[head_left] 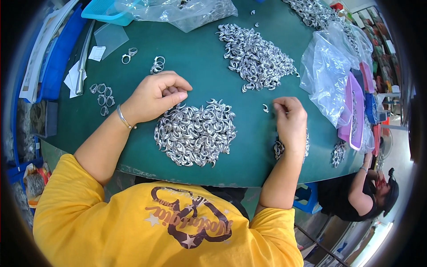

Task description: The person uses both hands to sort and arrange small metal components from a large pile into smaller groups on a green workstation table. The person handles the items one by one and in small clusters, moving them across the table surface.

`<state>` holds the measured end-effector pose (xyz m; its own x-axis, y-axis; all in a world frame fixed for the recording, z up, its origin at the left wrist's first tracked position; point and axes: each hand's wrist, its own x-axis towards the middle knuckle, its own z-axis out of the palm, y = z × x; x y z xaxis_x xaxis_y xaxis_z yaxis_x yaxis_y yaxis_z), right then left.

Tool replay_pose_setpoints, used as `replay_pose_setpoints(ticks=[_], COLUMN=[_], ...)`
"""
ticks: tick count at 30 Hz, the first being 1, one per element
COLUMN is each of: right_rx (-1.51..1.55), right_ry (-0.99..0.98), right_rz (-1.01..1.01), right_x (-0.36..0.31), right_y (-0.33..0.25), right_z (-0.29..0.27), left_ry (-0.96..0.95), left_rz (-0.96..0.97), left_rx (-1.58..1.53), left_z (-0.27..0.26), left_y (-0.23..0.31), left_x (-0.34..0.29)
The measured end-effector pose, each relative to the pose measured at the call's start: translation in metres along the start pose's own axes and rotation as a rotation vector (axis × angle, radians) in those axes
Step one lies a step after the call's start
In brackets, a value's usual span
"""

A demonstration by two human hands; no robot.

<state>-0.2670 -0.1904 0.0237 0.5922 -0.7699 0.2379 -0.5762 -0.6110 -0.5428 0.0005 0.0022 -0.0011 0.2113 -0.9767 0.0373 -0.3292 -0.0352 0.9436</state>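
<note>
A heap of small silver curved metal pieces lies on the green table in front of me. At its upper left edge, my left hand is closed with its fingers curled. Whether it holds a piece is hidden. My right hand is off to the right, fingers bent down and pressed together; what they grip, if anything, cannot be made out. Just left of its fingertips lies a single curved piece. A smaller pile of metal pieces shows on both sides of my right wrist, partly covered by it.
Another heap of curved pieces lies farther back. Silver rings sit at left, near a metal rod. Clear plastic bags and a purple basket line the right side. A person in black sits beyond the table's right edge.
</note>
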Motion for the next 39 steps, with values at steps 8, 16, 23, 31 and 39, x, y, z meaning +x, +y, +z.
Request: replay_pose_setpoints(ticks=[8,16,23,31,39], right_rx=[-0.003,-0.215,0.025,0.307,0.141], right_ry=[-0.172,-0.148,-0.17,-0.099,-0.17], right_rz=[0.034,0.21,-0.365,-0.149,-0.142], right_x=[-0.004,-0.026,0.007,0.011,0.006], right_y=[-0.017,0.012,-0.04,-0.013,-0.016], right_z=[0.0,-0.083,-0.002,0.009,0.008], left_ry=[0.007,0.019,0.013,0.015,0.007], left_rz=[-0.025,-0.04,-0.015,0.004,-0.028], left_rx=[0.014,0.008,-0.015,0.022,0.017], left_z=[0.003,0.003,0.003,0.003,0.001], left_y=[0.005,0.001,0.001,0.0,0.006], left_x=[0.002,0.002,0.004,0.002,0.001])
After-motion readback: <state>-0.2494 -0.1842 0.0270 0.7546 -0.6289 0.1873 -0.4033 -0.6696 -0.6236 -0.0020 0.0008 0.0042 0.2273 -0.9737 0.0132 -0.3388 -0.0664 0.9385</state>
